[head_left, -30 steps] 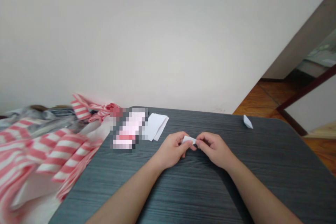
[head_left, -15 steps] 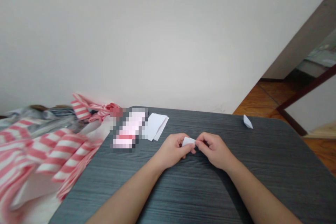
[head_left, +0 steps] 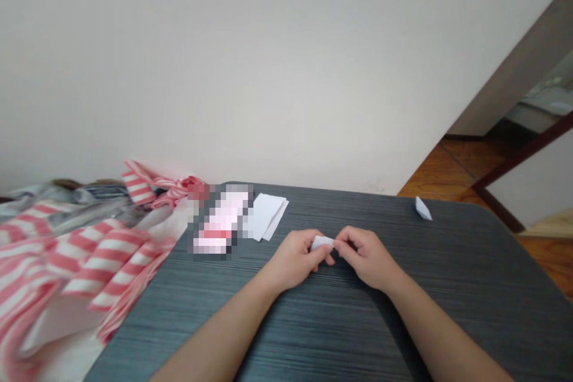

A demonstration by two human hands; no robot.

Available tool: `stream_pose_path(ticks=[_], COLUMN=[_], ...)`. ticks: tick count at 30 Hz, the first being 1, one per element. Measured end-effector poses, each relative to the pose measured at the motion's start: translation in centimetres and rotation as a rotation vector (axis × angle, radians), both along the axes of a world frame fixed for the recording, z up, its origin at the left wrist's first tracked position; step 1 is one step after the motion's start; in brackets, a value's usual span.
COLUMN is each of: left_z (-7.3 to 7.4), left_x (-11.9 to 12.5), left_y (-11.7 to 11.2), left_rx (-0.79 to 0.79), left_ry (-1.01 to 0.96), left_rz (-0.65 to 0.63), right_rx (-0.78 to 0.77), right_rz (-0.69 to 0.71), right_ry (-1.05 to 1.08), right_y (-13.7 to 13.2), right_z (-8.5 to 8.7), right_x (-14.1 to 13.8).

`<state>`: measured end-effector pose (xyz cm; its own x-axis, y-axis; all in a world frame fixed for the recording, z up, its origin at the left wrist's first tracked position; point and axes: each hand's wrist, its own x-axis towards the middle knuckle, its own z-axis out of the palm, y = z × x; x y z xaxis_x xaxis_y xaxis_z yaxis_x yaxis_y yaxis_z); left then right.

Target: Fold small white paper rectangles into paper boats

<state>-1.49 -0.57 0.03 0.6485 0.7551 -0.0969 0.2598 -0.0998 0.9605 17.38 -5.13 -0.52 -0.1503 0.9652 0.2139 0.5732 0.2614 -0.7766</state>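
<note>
A small folded piece of white paper (head_left: 321,242) is held between both hands, just above the dark table. My left hand (head_left: 299,259) grips its left part, with the thumb on the near side and the fingers curled behind. With thumb and forefinger, my right hand (head_left: 364,255) pinches the paper's right end. The fingers hide part of the paper, so its full shape cannot be made out. Beyond my left hand lie a few flat sheets of white paper (head_left: 268,215). Farther off to the right, a small folded white paper piece (head_left: 422,209) rests near the table's back edge.
The dark wood-grain table (head_left: 313,334) meets a pale wall (head_left: 290,71) at the back. A blurred-out pinkish rectangle (head_left: 226,212) lies at its back left. Red-and-white striped cloth (head_left: 98,256) is heaped left of the table. Wooden floor (head_left: 430,164) shows at the right.
The paper between my hands looks narrower, its top edge tipped or folded lower than before. Both hands have stayed almost in place.
</note>
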Motion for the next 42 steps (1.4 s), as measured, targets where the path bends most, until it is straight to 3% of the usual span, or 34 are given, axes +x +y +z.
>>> stream_pose_path(ticks=[32, 42], left_z=[-0.23, -0.45], left_x=[-0.14, -0.11], left_y=[0.2, 0.17], left_rx=[0.018, -0.036], left_ry=[0.035, -0.092], left_rz=[0.011, -0.011], right_rx=[-0.044, -0.04], right_rz=[-0.052, 0.019], right_ry=[0.108, 0.06], right_y=[0.2, 0.13], right_z=[-0.62, -0.25], right_x=[0.48, 0.32])
